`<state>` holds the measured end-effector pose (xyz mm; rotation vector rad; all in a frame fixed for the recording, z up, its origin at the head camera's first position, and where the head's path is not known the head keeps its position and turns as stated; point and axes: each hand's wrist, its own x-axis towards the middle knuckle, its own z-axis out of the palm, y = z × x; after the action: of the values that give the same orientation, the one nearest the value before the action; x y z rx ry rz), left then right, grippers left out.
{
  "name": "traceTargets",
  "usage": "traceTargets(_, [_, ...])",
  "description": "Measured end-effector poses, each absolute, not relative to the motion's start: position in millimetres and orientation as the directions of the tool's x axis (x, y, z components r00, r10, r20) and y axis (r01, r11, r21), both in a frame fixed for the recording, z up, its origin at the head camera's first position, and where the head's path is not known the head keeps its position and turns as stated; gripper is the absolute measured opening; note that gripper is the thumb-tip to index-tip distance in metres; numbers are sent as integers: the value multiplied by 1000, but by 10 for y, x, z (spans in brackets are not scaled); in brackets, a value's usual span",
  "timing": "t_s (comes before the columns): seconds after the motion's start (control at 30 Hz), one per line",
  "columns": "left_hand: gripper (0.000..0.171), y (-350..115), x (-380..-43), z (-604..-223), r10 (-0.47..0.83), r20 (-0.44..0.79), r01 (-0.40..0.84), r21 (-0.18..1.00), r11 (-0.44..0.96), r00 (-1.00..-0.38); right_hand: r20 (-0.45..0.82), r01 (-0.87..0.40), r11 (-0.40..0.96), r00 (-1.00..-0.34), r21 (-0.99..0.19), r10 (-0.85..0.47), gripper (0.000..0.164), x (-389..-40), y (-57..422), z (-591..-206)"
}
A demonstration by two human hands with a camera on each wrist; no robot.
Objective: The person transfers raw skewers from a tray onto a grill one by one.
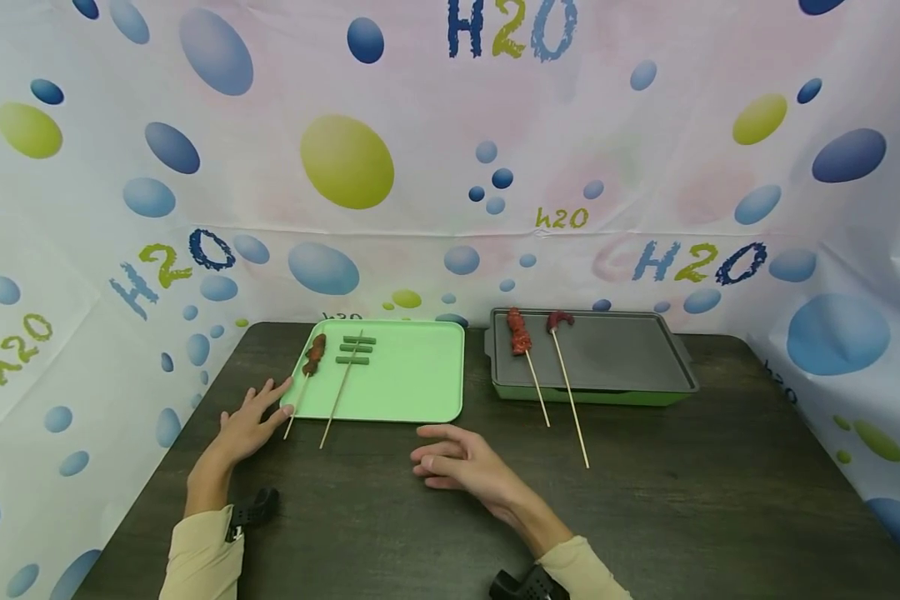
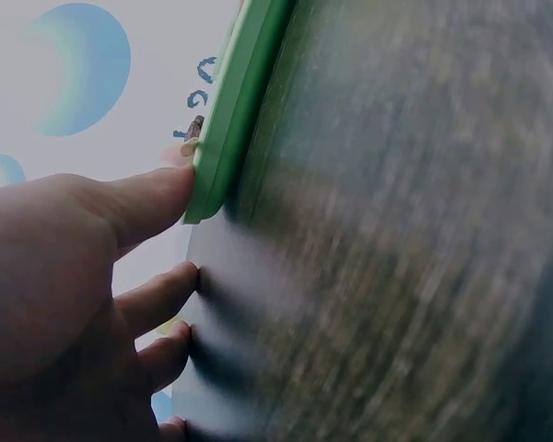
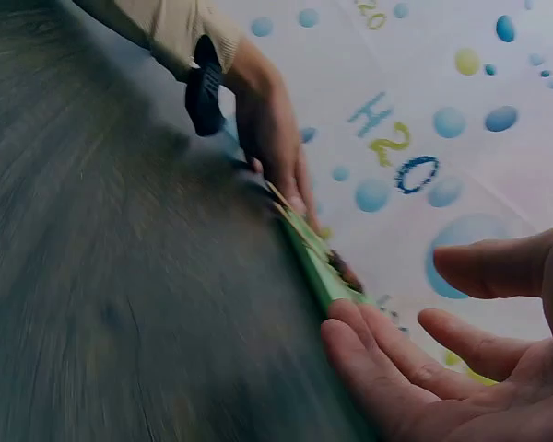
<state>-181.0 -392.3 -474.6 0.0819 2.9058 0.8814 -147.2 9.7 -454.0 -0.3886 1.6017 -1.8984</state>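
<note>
Left hand: my left hand (image 1: 243, 429) lies palm down by the table's left edge, at the near left corner of the tray (image 1: 408, 375); the forearm reaches away from me and the wrist angles to the right.
Left grip: fingers (image 2: 161, 299) spread apart and reaching down to the table (image 1: 682, 483), my thumb (image 2: 157, 203) against the tray's rim; nothing is clasped.
Right hand: my right hand (image 1: 468, 467) hovers just in front of the tray's near right corner, fingertips pointing left, forearm slanting in from the right. Whether it touches the tray, I cannot tell.
Right grip: fingers loosely bent, thumb apart from them, nothing between.
Tray: green, its far edge along the table's far edge, left of the middle.
Brown skewer: the brown skewer (image 1: 314, 354) lies along the tray's left edge, its stick poking out past the near edge beside my left thumb.
Green skewer: just right of that, the green skewer (image 1: 356, 348) carries three green pieces crosswise; its stick also overhangs the near edge.
Pan: the pan (image 1: 615, 350) sits right of the tray, also by the table's far edge.
Pan's load: the red skewer (image 1: 520, 332) and the curled skewer (image 1: 562, 320) rest near its left edge, sticks overhanging its near edge.
Sleeves: both sleeves (image 1: 204, 550) are pale yellow.
</note>
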Motion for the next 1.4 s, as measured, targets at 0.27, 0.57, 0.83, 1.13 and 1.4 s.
traceTargets(0.27, [68, -3903, -1811, -4723, 73, -89, 11, 561, 828, -993, -191, 365, -163, -759, -916, -622, 56, -1605, -390, -4628])
traceTargets(0.57, [68, -3897, -1771, -4721, 72, -91, 7, 572, 820, -993, -250, 542, -256, -690, -800, -680, 64, -1662, -808, -4773])
traceTargets(0.83, [67, -3908, -1784, -4710, 73, -68, 22, 564, 825, -995, -258, 627, -342, -668, -700, -698, 64, -1751, -1118, -4825])
traceTargets(1.13, [67, -3896, -1782, -4757, 55, -73, 4, 563, 827, -996, -233, 631, -438, -702, -640, -672, 63, -1768, -1325, -4882])
traceTargets(1.4, [67, -3897, -1796, -4739, 47, -90, -12, 562, 827, -995, -221, 482, -452, -828, -751, -515, 48, -1778, -1415, -4893])
